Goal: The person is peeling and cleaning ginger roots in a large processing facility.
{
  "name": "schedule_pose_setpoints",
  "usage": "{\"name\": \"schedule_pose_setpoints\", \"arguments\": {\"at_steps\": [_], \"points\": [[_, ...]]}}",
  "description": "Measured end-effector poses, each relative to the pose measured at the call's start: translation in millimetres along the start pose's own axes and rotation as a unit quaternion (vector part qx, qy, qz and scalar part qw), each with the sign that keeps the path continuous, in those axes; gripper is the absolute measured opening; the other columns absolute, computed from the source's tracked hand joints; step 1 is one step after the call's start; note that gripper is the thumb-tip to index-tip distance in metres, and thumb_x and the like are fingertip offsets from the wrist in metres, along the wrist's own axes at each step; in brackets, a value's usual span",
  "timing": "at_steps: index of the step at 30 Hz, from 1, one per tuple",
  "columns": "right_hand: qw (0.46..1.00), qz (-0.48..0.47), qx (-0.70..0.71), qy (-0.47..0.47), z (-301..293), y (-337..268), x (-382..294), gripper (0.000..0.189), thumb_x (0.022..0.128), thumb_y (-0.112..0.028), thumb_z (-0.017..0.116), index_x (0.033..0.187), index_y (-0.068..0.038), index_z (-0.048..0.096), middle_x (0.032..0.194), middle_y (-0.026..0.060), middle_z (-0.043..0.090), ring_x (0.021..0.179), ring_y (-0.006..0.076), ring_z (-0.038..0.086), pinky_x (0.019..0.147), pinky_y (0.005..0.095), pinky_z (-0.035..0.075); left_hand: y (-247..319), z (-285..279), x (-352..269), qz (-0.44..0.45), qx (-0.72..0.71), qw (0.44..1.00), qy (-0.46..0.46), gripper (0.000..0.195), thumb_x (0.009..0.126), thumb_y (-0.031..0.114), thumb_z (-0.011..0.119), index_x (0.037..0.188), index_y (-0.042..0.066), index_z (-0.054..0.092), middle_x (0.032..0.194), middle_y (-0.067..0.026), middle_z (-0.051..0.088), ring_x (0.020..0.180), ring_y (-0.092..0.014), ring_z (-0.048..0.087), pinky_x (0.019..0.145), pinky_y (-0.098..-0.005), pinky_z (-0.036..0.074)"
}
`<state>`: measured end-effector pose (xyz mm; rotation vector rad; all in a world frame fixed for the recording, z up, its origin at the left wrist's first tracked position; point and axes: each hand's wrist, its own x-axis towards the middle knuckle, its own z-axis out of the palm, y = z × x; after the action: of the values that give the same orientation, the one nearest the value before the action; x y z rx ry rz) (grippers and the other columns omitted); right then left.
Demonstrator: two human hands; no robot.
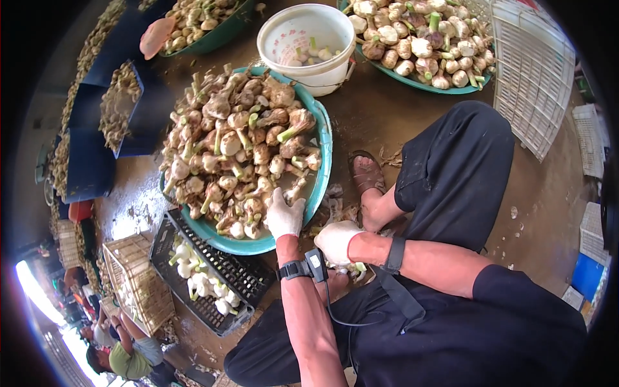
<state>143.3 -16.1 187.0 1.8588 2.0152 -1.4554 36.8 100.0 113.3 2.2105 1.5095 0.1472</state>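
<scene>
My left hand, in a white knit glove, reaches over the near rim of a round teal basin. Its thumb and a finger are spread at the heaped garlic bulbs, with nothing seen between them; the other fingertips are hidden. Outside the rim, my right hand, also gloved, is curled above the floor scraps; whatever its fingers hold is hidden. Pale trimmed garlic lies in a black plastic crate left of my left forearm. Beyond the basin, a white bucket holds several pale bulbs.
Another garlic-filled basin and a white plastic crate stand at upper right. A beige crate and blue containers are at left. Peelings litter the floor near my sandalled foot. People sit at lower left.
</scene>
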Motion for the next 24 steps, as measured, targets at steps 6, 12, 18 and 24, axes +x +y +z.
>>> {"name": "schedule_pose_setpoints", "arguments": {"at_steps": [6, 12, 18, 24], "points": [[0.996, 0.054, 0.059, 0.047, -7, 15, 9, 0.023, 0.078, -0.018, 0.063, 0.092, -0.002, 0.073, 0.091, 0.0197, 0.071, 0.089, 0.0363, 0.069, 0.074, 0.0458, 0.055, -4, 23, 17, -0.052, -0.017, 0.997, -0.051, 0.05, 0.073, 0.024, 0.069, 0.116, 0.0, 0.062, 0.105, -0.0251, 0.067, 0.1, -0.041, 0.064, 0.09, -0.0439, 0.05], [0.926, 0.085, 0.244, 0.274, -25, 20, 19, 0.043, 0.095, -0.039, 0.051, 0.098, 0.003, 0.061, 0.087, 0.0248, 0.067, 0.087, 0.0422, 0.065, 0.079, 0.0481, 0.051, 8, -33, -13, -0.084, -0.264, 0.959, -0.058, 0.05, 0.077, 0.033, 0.071, 0.111, -0.004, 0.065, 0.093, -0.0196, 0.07, 0.083, -0.022, 0.066, 0.081, -0.0328, 0.051], [0.903, 0.038, 0.28, 0.323, -29, 20, 23, 0.049, 0.094, -0.043, 0.053, 0.089, 0.004, 0.064, 0.088, 0.0268, 0.066, 0.087, 0.0438, 0.064, 0.077, 0.0476, 0.05, 51, -62, -62, -0.039, -0.263, 0.963, -0.04, 0.045, 0.085, 0.028, 0.068, 0.118, -0.002, 0.063, 0.107, -0.0183, 0.067, 0.101, -0.021, 0.062, 0.09, -0.0326, 0.047], [0.893, 0.049, 0.356, 0.272, -26, 17, 5, 0.052, 0.095, -0.045, 0.053, 0.09, 0.005, 0.067, 0.087, 0.0265, 0.066, 0.088, 0.0396, 0.065, 0.077, 0.043, 0.049, 53, -58, -97, 0.034, -0.166, 0.982, 0.08, 0.066, 0.077, 0.022, 0.077, 0.132, -0.003, 0.05, 0.127, -0.0227, 0.058, 0.117, -0.032, 0.058, 0.102, -0.0382, 0.043]]}}
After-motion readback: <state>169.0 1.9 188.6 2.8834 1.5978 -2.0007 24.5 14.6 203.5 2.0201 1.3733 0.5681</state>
